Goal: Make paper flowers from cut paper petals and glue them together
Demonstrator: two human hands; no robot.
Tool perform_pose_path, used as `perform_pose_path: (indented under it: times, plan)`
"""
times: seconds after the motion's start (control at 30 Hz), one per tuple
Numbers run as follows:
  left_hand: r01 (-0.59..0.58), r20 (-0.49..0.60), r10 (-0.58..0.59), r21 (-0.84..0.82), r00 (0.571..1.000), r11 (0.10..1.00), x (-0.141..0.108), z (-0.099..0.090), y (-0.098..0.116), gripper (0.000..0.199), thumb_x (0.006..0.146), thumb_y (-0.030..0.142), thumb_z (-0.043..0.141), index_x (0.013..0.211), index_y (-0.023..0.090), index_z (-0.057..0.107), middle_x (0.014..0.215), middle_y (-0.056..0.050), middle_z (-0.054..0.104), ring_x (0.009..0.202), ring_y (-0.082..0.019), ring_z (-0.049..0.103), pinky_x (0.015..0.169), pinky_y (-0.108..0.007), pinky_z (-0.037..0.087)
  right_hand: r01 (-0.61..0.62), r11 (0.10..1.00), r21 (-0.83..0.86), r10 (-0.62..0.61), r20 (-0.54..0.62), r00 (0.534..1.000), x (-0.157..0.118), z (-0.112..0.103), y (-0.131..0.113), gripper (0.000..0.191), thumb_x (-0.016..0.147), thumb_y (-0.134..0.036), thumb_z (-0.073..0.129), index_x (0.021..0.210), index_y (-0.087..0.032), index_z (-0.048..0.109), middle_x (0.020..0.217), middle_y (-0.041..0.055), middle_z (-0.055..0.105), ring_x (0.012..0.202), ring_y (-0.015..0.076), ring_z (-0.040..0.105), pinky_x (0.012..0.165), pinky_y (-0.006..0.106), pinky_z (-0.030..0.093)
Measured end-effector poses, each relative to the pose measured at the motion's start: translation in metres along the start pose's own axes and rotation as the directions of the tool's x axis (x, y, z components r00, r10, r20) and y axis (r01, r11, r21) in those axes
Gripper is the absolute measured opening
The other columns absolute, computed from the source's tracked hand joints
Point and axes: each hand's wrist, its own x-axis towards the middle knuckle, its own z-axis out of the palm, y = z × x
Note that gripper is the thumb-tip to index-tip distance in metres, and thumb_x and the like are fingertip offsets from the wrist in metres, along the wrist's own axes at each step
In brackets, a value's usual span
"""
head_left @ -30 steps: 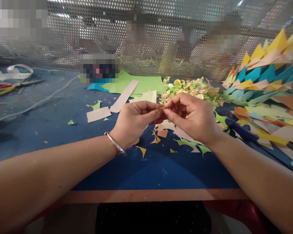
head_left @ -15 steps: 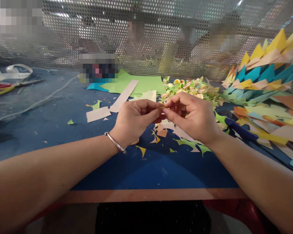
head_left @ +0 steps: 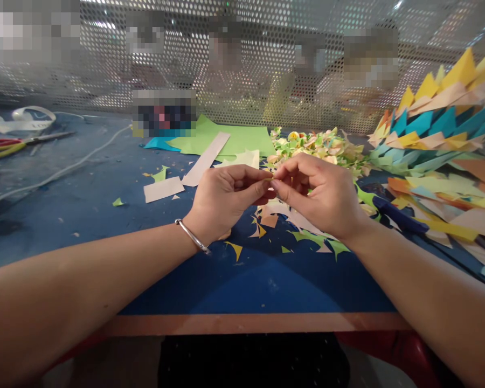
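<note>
Yellow scrap (head_left: 269, 179) | left grip (head_left: 226, 196): pinching, angled inward | right grip (head_left: 321, 191): mirrored

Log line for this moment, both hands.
left hand: pinching tiny yellowish piece | right hand: pinching same piece | table: scattered paper scraps

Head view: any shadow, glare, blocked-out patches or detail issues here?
Head view, foreground: soft-edged shadows on the blue tabletop, highlights on the silver metal bangle; head view, background: pixelated blocks cover parts of the grey perforated metal screen; head view, centre: the tiny yellowish sliver at the fingertips of the left hand and right hand lacks readable detail.
</note>
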Motion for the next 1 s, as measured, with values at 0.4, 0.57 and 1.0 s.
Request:
perform_pose_path:
  times: [0.4, 0.57, 1.0]
  plan:
    - [-0.085, 0.039, 0.082, 0.061, 0.996, 0.995, 0.0032, -0.0026, -0.0064, 0.012, 0.078, 0.018, 0.073, 0.087, 0.010, 0.073, 0.081, -0.005, 0.078, 0.074, -0.015, 0.075, 0.073, -0.027, 0.064, 0.053, 0.999, 0.009, -0.053, 0.014, 0.998, 0.0000, -0.0006, 0.0009, 0.009, 0.085, -0.015, 0.065, 0.080, -0.018, 0.059, 0.069, -0.0016, 0.057, 0.056, 0.0085, 0.049, 0.050, 0.024, 0.042]
    - [-0.090, 0.031, 0.087, 0.092, 0.996, 0.992, 0.0034, -0.0024, -0.0073, 0.013, 0.078, 0.017, 0.072, 0.089, 0.011, 0.074, 0.081, -0.004, 0.079, 0.075, -0.015, 0.075, 0.074, -0.027, 0.065, 0.064, 0.998, 0.004, -0.064, 0.022, 0.998, 0.0001, -0.0012, 0.0005, 0.009, 0.085, -0.013, 0.064, 0.079, -0.018, 0.058, 0.069, -0.0015, 0.056, 0.056, 0.0084, 0.049, 0.051, 0.024, 0.043]
    - [-0.119, 0.048, 0.115, 0.092, 0.992, 0.989, 0.0041, -0.0022, -0.0076, 0.012, 0.076, 0.016, 0.074, 0.087, 0.012, 0.073, 0.077, -0.003, 0.076, 0.069, -0.012, 0.072, 0.073, -0.025, 0.064, 0.113, 0.993, -0.043, -0.112, 0.024, 0.993, 0.0006, -0.0013, -0.0005, 0.011, 0.085, -0.012, 0.062, 0.076, -0.017, 0.058, 0.069, -0.0018, 0.055, 0.057, 0.0079, 0.049, 0.053, 0.024, 0.042]
